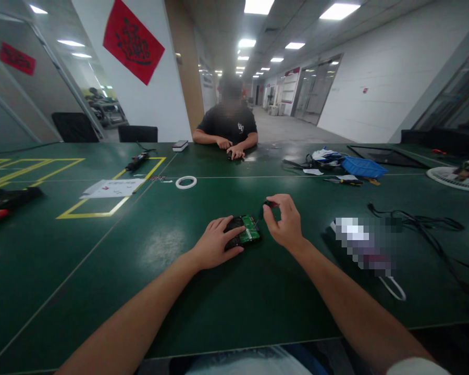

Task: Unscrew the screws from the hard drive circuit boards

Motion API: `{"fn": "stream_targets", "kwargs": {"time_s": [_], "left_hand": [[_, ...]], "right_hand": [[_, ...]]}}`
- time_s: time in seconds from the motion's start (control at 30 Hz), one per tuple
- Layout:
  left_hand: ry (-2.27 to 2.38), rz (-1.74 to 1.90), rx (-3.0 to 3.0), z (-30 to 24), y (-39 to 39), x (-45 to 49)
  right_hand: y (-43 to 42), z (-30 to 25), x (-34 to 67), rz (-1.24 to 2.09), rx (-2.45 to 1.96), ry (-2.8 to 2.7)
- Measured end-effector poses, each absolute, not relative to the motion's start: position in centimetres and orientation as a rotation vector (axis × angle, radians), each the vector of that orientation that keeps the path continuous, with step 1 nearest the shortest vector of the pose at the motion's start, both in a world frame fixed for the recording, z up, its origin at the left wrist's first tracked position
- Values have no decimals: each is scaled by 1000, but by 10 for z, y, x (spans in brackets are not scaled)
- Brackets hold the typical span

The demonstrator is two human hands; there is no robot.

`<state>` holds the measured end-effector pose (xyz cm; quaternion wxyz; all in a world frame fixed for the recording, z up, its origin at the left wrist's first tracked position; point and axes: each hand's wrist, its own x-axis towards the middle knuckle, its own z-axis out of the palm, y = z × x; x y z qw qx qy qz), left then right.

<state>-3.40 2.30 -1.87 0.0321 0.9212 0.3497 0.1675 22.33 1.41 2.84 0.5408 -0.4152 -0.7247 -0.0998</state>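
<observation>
A hard drive [250, 229] with a green circuit board facing up lies flat on the table before me. My left hand [218, 242] rests over its left side, thumb along the near edge and fingers across the top, holding it down. Between the thumb and fingers of my right hand [284, 221] is a small screwdriver [266, 204] with a dark handle. Its thin shaft slants down towards the right edge of the board; I cannot tell whether the tip touches a screw.
Across the green table [140, 291] sits a person [230, 122] with hands on a small dark object. A white ring [186, 182] and a paper sheet [115, 188] lie left. To the right are a blurred-out device [361, 247], black cables [418, 221] and a blue tray [363, 166].
</observation>
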Motion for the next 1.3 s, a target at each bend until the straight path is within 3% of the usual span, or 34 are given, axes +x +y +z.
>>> {"fn": "stream_targets", "kwargs": {"time_s": [1.3], "left_hand": [[1072,517,2820,-16,23,-34]], "right_hand": [[14,27,219,-241,-920,-1683]]}}
